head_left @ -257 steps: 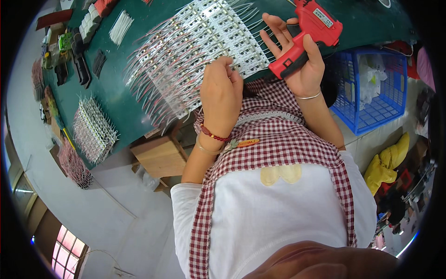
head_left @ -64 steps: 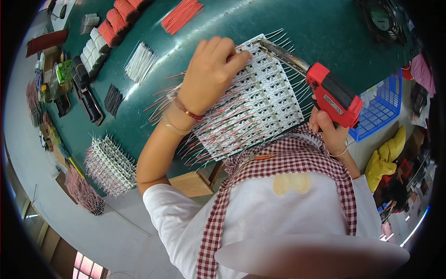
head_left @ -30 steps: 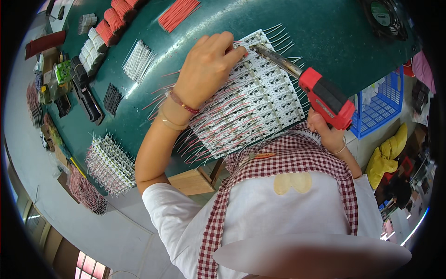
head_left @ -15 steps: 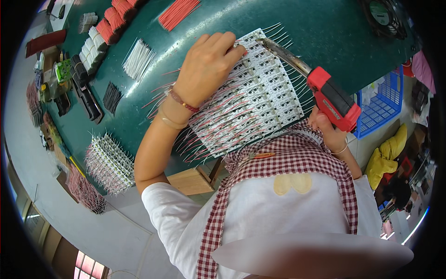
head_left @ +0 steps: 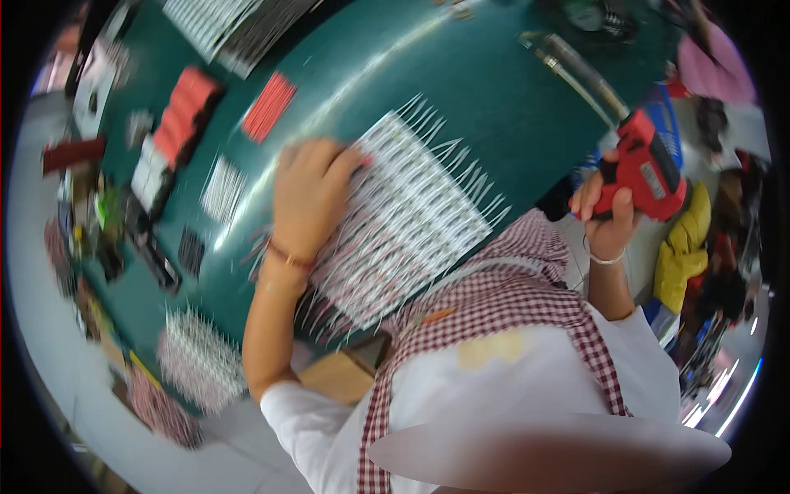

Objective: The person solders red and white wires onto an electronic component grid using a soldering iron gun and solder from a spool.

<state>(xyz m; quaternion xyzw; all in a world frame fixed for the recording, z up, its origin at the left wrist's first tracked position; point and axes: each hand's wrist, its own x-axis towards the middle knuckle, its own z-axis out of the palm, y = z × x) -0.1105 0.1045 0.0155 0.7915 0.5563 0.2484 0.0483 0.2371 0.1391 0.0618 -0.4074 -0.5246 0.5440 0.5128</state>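
Note:
My right hand point(head_left: 609, 216) is wrapped round the handle of a red-and-black soldering gun point(head_left: 646, 169). Its long metal tip point(head_left: 588, 78) points up and left, raised clear of the boards. A panel of small white circuit boards point(head_left: 453, 218), with rows of red and white wires along it, lies on the green table in front of me. Over the panel's left edge, my left hand point(head_left: 309, 193) is closed with its fingertips pinched together. Something small and red shows at those fingertips, too blurred to name.
Bundles of red wires point(head_left: 188, 111), loose white wires point(head_left: 223, 189) and black wires point(head_left: 191, 251) lie to the left on the table point(head_left: 346, 99). Nearer stands a stack of wired boards point(head_left: 197, 358). A blue basket point(head_left: 668, 123) and yellow cloth point(head_left: 685, 251) are at right.
The soldering gun's tip has lifted off the boards, moving up and right with my right hand. My left hand has shifted toward the panel's left edge. The whole view has swung and blurred.

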